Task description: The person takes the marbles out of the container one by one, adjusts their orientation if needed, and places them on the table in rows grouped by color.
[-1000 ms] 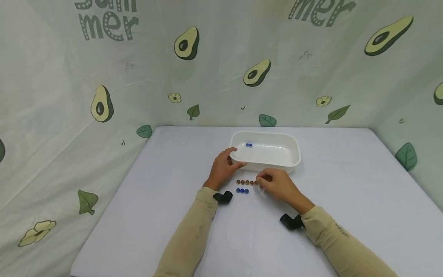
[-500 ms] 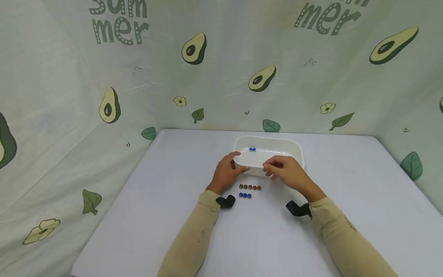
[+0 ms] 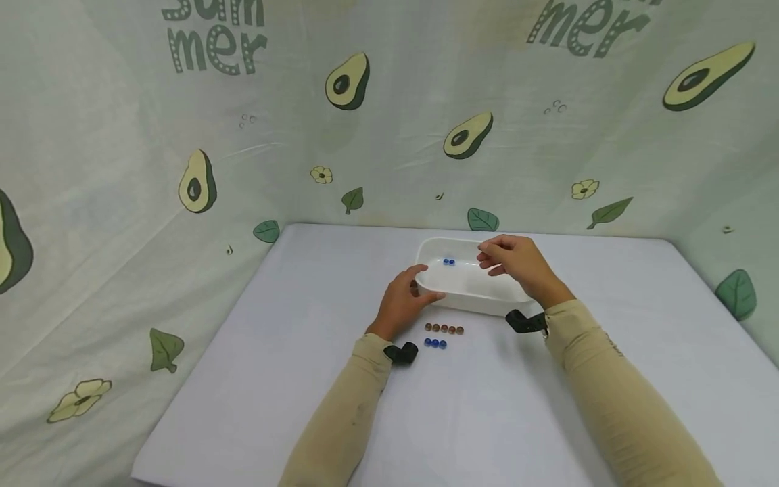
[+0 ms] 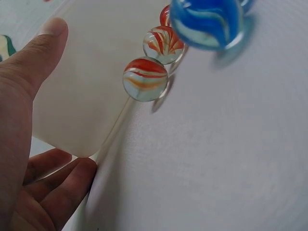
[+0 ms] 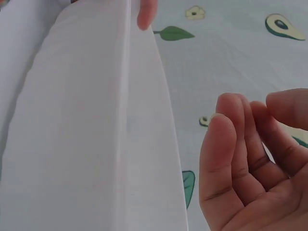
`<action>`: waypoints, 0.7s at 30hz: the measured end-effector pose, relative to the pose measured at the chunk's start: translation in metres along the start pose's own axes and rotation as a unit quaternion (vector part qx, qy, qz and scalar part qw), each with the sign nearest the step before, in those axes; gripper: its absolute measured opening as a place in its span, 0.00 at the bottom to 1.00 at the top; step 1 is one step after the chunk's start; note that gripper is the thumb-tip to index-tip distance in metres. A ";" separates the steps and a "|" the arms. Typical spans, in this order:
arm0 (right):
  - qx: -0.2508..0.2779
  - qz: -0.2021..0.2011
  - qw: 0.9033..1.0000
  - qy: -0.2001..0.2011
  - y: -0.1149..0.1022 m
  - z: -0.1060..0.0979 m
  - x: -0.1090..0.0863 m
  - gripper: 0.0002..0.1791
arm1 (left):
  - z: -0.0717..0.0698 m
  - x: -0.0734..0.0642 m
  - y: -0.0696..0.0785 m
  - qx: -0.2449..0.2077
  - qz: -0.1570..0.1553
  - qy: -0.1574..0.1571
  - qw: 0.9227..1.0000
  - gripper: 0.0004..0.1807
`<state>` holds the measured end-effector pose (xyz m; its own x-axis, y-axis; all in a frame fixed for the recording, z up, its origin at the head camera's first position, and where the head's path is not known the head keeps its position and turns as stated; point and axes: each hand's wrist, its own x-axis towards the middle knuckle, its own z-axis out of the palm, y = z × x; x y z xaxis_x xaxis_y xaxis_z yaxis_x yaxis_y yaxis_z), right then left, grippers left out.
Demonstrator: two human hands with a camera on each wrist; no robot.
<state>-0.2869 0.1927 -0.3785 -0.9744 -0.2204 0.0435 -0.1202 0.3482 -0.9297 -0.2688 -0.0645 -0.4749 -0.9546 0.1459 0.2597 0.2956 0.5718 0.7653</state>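
Observation:
My left hand (image 3: 404,304) holds the left end of a white plastic tray (image 3: 462,299). In the left wrist view the thumb (image 4: 53,41) lies along the tray wall and the fingers (image 4: 72,187) bend round its corner. Over the tray's right part hovers my right hand (image 3: 517,264), fingers loosely bent, with nothing visible between them in the right wrist view. Two blue marbles (image 3: 448,262) lie inside the tray. In front of it, a row of several red-orange swirled marbles (image 3: 444,329) sits on the table, with three blue marbles (image 3: 435,343) lined up nearer me.
The tray stands on a white-covered table (image 3: 274,352). Behind and at the sides hangs a pale cloth (image 3: 389,135) printed with avocados and leaves. Black wrist cameras (image 3: 525,321) are strapped to both wrists.
My right hand has moved from the right end of the orange marble row up and over the tray, leaving that row behind. The left hand stays on the tray.

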 end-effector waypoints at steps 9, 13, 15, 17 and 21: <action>-0.008 0.041 0.998 -0.051 -0.004 -0.002 0.033 0.21 | 0.001 0.001 0.001 0.002 -0.013 -0.003 1.000 0.42; -0.005 0.061 0.996 -0.070 -0.004 -0.004 0.045 0.23 | 0.000 0.000 0.002 0.000 -0.015 -0.007 1.000 0.42; 0.000 0.073 0.995 -0.073 -0.003 -0.004 0.050 0.25 | 0.000 -0.001 0.003 0.000 -0.017 -0.010 1.000 0.42; -0.003 0.081 0.994 -0.076 -0.001 -0.004 0.055 0.26 | -0.001 -0.001 0.004 0.002 -0.019 -0.012 1.000 0.42; -0.004 0.092 0.993 -0.080 0.004 -0.002 0.063 0.27 | -0.002 -0.001 0.004 0.003 -0.022 -0.013 1.000 0.43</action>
<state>-0.3496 0.1824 -0.3789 -0.9377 -0.2931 -0.1867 0.0556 0.4037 -0.9132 -0.2668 -0.0640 -0.4705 -0.9671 0.1426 0.2107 0.2540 0.5834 0.7714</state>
